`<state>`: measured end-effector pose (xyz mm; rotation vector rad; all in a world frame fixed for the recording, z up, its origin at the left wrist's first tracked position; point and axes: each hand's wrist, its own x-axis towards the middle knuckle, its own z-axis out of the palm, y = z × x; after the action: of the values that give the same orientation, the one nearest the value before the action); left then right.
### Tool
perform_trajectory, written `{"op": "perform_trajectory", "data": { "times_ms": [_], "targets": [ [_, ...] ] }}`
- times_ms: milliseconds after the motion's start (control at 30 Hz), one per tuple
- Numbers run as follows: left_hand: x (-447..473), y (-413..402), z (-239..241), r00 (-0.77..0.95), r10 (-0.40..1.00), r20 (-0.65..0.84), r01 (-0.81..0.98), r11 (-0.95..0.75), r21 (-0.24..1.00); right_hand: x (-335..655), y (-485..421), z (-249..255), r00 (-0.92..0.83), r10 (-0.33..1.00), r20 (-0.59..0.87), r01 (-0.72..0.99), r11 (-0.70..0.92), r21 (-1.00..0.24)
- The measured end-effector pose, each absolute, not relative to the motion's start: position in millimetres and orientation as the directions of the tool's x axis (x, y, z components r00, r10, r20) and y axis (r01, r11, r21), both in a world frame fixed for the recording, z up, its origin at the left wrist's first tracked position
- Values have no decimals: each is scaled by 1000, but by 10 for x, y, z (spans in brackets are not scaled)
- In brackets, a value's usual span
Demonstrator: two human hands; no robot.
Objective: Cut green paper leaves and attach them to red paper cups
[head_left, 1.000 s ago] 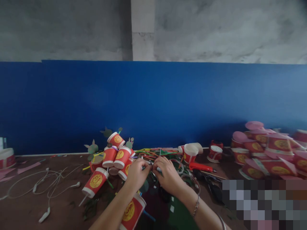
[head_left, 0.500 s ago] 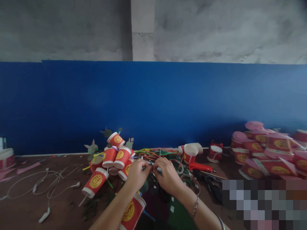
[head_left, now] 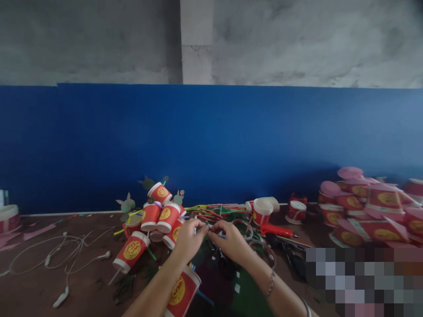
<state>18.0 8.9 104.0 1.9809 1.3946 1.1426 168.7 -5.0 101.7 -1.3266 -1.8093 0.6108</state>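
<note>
- Your left hand (head_left: 191, 235) had thumb and fingertips drawn together in a pinch, seemingly on a small dark piece (head_left: 206, 224), too small to name; the piece sat between your hands, toward the desk's far edge.
- Your right hand (head_left: 228, 240) was half curled, its fingertips reaching toward that pinch; part of a pale blue thing (head_left: 222, 236) showed under the fingers, but you could not be said for certain to grip it.
- Compared with half a second earlier, your right knuckles had dropped and the fingers had stretched flatter toward the left fingertips, while your left hand had barely shifted. That suggested fine, two-handed fingertip work, still unfinished.
- Just beyond your hands, slim, smooth drinking straws (head_left: 214, 211) lay in a loose, many-coloured tangle along the desk's far edge.
- Beside your left forearm, a stiff red paper cup (head_left: 182, 290) lay tilted toward the near edge, tapered, with a pale rim and a round yellow print.
- Left of your hands, more such cups leaned in a cup pile (head_left: 168, 216), flat greenish rabbit cutouts (head_left: 127, 204) among them.
- Right of your hands lay a glossy red tool (head_left: 276, 230) with a metal tip.
- Toward the right edge of the desk (head_left: 89, 293), thin pink paper discs (head_left: 350, 172) topped a heap of cups; on the left, white earphones (head_left: 61, 297) trailed in soft loops.
</note>
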Motion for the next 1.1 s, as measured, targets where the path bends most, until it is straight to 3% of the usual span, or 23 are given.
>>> {"op": "perform_trajectory", "data": {
  "times_ms": [167,367,867,1100],
  "targets": [
    [199,88,1018,179,904,387,509,-422,750,1679,0,945,-169,965,202,384,253,-888],
    [206,117,952,208,899,386,506,-437,744,1696,27,904,-166,973,161,254,199,-946],
    [156,154,937,64,826,561,627,-471,621,1667,-48,1007,-8,948,319,446,289,-847],
    [229,61,946,73,784,617,581,-536,613,1611,-37,956,-30,974,225,311,223,-924]
  ]
}}
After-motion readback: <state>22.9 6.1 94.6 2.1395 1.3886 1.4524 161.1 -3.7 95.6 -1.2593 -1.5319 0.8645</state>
